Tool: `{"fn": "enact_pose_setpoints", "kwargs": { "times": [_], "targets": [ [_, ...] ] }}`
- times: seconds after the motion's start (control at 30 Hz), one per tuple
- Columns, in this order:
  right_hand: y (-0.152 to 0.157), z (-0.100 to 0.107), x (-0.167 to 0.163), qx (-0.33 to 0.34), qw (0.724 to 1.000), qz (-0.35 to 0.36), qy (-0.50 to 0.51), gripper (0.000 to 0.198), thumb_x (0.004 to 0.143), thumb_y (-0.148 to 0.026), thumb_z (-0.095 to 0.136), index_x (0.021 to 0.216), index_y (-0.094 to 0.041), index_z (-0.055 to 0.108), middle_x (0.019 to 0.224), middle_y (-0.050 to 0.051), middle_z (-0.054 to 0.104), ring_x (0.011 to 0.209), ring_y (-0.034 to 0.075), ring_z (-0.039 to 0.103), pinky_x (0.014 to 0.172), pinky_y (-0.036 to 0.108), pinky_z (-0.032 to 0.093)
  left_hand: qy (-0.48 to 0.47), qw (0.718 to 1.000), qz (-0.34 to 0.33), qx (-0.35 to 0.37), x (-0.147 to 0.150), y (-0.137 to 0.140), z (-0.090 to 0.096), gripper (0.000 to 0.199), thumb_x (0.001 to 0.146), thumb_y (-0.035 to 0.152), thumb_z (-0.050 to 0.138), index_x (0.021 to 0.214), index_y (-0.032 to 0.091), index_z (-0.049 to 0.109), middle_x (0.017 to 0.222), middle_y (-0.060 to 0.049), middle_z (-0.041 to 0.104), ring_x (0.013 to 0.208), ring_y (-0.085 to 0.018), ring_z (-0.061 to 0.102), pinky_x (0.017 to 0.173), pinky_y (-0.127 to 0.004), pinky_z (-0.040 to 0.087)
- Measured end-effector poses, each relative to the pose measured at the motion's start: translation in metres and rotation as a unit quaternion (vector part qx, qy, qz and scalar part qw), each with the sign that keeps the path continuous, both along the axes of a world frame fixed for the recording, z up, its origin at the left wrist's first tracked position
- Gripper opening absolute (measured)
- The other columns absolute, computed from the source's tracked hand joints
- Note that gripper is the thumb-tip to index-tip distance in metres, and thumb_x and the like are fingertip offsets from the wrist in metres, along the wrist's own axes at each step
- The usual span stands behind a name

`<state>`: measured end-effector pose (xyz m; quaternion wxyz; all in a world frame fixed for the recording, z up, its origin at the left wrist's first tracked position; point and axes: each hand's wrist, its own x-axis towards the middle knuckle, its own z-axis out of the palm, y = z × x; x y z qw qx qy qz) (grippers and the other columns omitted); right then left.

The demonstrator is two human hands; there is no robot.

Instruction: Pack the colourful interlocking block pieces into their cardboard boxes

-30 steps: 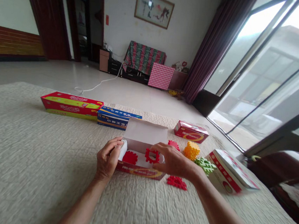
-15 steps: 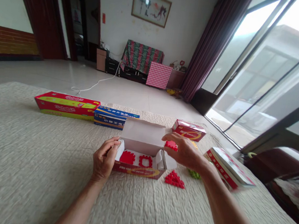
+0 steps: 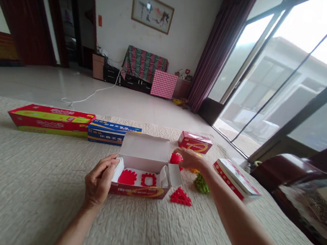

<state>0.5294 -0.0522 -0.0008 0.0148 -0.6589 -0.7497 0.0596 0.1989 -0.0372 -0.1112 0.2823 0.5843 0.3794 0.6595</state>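
Note:
An open red cardboard box stands on the quilted cover with its lid raised. Inside lie a toothed red disc and a red square frame, with white lining folded at both ends. My left hand grips the box's left end, thumb and fingers closed on its edge. Beyond the box's right flap, my right hand reaches over a red toothed piece; its fingers are slightly bent and apart, and part of them is hidden. A red triangular piece rests nearer me.
Behind are a long red-and-green box, a blue box and a closed red box. Green pieces and yellow pieces lie near my right forearm. A white-and-red box sits at the right.
The view has turned a little to the right. My right hand has shifted away from the box's right end, out towards the loose pieces. My left hand keeps its grip on the box.

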Motion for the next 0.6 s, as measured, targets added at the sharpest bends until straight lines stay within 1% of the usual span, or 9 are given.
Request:
{"fn": "enact_pose_setpoints", "kwargs": {
  "times": [0.2,0.37,0.47,0.53,0.6],
  "targets": [
    [0.001,-0.002,0.000,-0.006,1.000,0.008,0.010,0.037,0.065,-0.011,0.063,0.101,-0.019,0.069,0.101,0.009,0.071,0.091,0.024,0.065,0.076,0.033,0.048,0.005,1.000,0.000,-0.003,-0.001,0.000,-0.001,0.021,0.084,0.033,0.056,0.087,0.019,0.071,0.111,-0.008,0.070,0.109,-0.025,0.063,0.097,-0.037,0.048],
    [-0.002,-0.003,0.009,0.027,0.999,-0.003,0.022,0.042,0.068,-0.007,0.057,0.107,-0.019,0.067,0.107,0.009,0.069,0.094,0.023,0.064,0.078,0.033,0.047,-0.001,1.000,-0.005,-0.005,0.000,0.000,0.001,0.020,0.085,0.032,0.056,0.088,0.019,0.071,0.111,-0.008,0.070,0.109,-0.024,0.063,0.097,-0.037,0.048],
    [-0.003,-0.002,0.010,0.027,0.999,0.003,0.026,0.042,0.068,-0.010,0.060,0.109,-0.021,0.065,0.111,0.009,0.068,0.095,0.022,0.063,0.080,0.032,0.047,-0.002,1.000,-0.006,-0.005,0.001,-0.001,0.002,0.020,0.085,0.032,0.055,0.088,0.019,0.071,0.110,-0.008,0.070,0.109,-0.024,0.063,0.097,-0.036,0.047],
    [-0.003,-0.002,0.009,0.014,0.999,0.013,0.025,0.041,0.066,-0.013,0.065,0.106,-0.021,0.067,0.107,0.008,0.069,0.091,0.022,0.063,0.076,0.032,0.048,-0.003,1.000,-0.005,-0.004,0.001,-0.001,0.002,0.020,0.085,0.032,0.056,0.088,0.019,0.071,0.110,-0.008,0.070,0.109,-0.023,0.063,0.097,-0.036,0.048],
    [-0.002,-0.004,0.007,0.022,0.999,0.009,0.025,0.034,0.063,-0.016,0.070,0.097,-0.020,0.069,0.097,0.007,0.071,0.082,0.021,0.064,0.070,0.031,0.048,-0.004,1.000,-0.006,-0.004,0.001,-0.001,0.002,0.020,0.085,0.031,0.056,0.088,0.018,0.071,0.110,-0.008,0.070,0.109,-0.023,0.063,0.097,-0.035,0.048]
  ]
}}
